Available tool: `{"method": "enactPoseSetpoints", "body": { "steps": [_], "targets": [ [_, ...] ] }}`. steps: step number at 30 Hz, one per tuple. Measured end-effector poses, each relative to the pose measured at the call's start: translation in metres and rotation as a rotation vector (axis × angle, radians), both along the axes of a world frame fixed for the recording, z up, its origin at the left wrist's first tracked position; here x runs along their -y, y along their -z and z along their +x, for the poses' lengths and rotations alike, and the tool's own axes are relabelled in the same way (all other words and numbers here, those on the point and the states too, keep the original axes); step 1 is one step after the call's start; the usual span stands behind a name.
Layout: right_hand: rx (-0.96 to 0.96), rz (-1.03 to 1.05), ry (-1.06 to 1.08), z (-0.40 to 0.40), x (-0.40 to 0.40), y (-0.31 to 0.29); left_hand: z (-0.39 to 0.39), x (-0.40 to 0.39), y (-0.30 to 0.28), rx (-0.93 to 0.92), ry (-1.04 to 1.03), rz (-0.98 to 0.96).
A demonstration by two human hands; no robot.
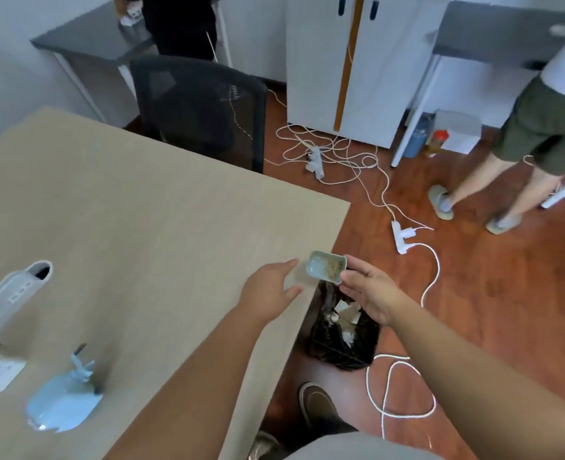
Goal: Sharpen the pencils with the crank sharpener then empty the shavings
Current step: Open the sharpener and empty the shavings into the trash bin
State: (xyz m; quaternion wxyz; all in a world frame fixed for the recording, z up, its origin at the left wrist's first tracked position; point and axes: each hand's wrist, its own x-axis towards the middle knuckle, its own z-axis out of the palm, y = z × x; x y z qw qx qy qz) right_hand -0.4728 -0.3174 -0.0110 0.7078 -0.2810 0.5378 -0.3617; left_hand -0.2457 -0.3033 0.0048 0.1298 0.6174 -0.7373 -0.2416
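My right hand (372, 295) pinches a small pale green plastic shavings drawer (327, 270) by its near end, thumb and fingertips closed on the rim. Brown pencil shavings lie inside it. The drawer sits just beyond my fingertips, over the edge of the beige tabletop (135, 207). Directly beneath my right palm stands a black bag-lined waste bin (342, 330) on the reddish wooden floor, with pale scraps of paper inside; my hand hides part of its rim.

My left hand (271, 290) hovers over the table just left of the drawer, fingers spread loosely and holding nothing, its fingertips near the drawer but not touching.

Well back from my left hand, near my elbow, lies a light blue rounded crank sharpener body (63, 405), blurred, so I cannot make out its handle clearly. No pencils are distinguishable. Beyond my fingers, white cables (337, 154) tangle across the floor.
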Motion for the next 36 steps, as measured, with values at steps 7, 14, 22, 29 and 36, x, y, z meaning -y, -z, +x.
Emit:
{"method": "enactPoseSetpoints", "body": {
  "steps": [7, 14, 22, 29, 36],
  "targets": [
    [-0.084, 0.093, 0.268, -0.080, 0.013, 0.029, -0.055, 0.025, 0.024, -0.104, 0.113, 0.015],
    [-0.275, 0.196, 0.403, -0.135, 0.012, 0.070, -0.065, 0.037, 0.054, 0.015, 0.205, 0.014],
    [-0.753, 0.196, 0.411, -0.152, 0.008, 0.098, -0.072, 0.020, 0.067, 0.310, 0.246, 0.090],
    [-0.956, 0.050, 0.246, -0.148, 0.009, 0.105, -0.073, 0.021, 0.063, 0.308, 0.237, 0.122],
    [-1.126, -0.133, -0.109, -0.135, 0.019, 0.108, -0.074, 0.025, 0.058, 0.267, 0.204, 0.155]
  ]
}}
